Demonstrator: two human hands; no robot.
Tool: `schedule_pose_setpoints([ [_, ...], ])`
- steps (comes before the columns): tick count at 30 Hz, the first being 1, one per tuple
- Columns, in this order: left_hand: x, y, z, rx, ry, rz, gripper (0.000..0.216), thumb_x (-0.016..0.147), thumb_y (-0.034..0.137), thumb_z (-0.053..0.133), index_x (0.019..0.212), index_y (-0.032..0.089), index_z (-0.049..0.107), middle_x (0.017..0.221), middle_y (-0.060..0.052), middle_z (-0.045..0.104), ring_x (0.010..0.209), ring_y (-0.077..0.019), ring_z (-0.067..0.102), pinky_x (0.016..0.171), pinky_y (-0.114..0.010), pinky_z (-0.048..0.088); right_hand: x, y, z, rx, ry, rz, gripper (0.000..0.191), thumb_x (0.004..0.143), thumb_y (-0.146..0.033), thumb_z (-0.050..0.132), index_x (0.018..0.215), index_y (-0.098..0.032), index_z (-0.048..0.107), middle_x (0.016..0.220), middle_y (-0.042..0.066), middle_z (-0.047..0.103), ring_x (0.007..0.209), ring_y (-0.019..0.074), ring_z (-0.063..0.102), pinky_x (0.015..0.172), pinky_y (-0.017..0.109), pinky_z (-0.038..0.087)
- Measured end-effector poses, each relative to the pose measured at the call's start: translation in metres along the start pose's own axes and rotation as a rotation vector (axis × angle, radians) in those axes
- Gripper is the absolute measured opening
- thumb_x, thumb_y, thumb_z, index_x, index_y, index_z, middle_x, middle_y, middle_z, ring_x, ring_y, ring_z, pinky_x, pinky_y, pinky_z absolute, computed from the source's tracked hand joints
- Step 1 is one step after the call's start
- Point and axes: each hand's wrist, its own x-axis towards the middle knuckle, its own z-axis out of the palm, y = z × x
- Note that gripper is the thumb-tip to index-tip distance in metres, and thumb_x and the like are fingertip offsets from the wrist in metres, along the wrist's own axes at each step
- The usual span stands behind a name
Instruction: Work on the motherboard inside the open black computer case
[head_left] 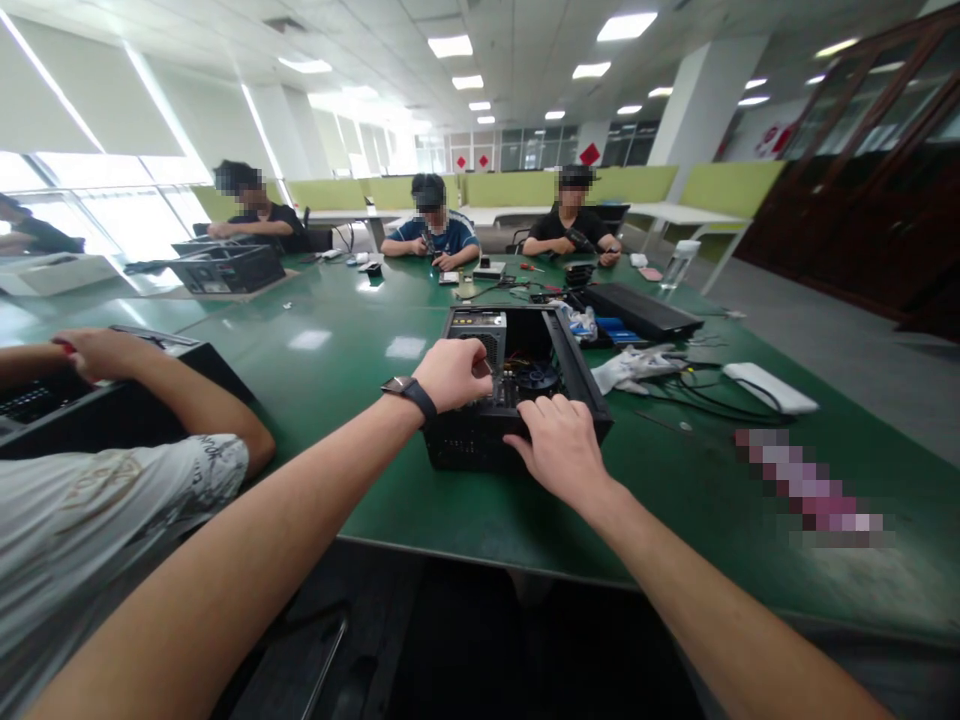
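no text legible; shirt print, red signs too unclear.

The left hand partly covers the interior of the computer case; small internal components are not identifiable. Pixelation obscures a pink object. The right edge crops the cabinet.

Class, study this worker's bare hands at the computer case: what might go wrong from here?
1. The left hand is bare inside the open computer case, so a metal edge might scratch it; a white glove lies unworn on the green table.
2. Loose wires run inside near those fingers and could get snagged.
3. The right hand rests on the case's near rim; pulling hard there might drag the case toward the table's edge.
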Motion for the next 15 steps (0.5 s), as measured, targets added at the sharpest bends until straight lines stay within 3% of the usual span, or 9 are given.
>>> schedule_pose_setpoints([
  [7, -0.003, 0.022, 0.030, 0.192, -0.321, 0.091, 0.025, 0.070, 0.035, 0.067, 0.087, 0.018, 0.075, 0.087, -0.008, 0.076, 0.081, -0.0223, 0.069, 0.072, -0.029, 0.051, -0.085, -0.020, -0.050, 0.086, -0.010, -0.020, 0.023, 0.089, -0.038, 0.065, 0.103, -0.020, 0.061, 0.091, 0.005, 0.059, 0.088, 0.0216, 0.046, 0.080, 0.035, 0.029],
  [15, -0.006, 0.045, 0.055, 0.357, -0.660, 0.148, 0.037, 0.064, 0.040, 0.077, 0.091, 0.015, 0.078, 0.097, -0.015, 0.075, 0.091, -0.0279, 0.070, 0.076, -0.032, 0.055, -0.134, -0.034, -0.071, 0.216, 0.040, -0.009, 0.017, 0.087, -0.032, 0.067, 0.099, -0.022, 0.061, 0.084, 0.003, 0.057, 0.081, 0.0213, 0.044, 0.079, 0.037, 0.030],
])
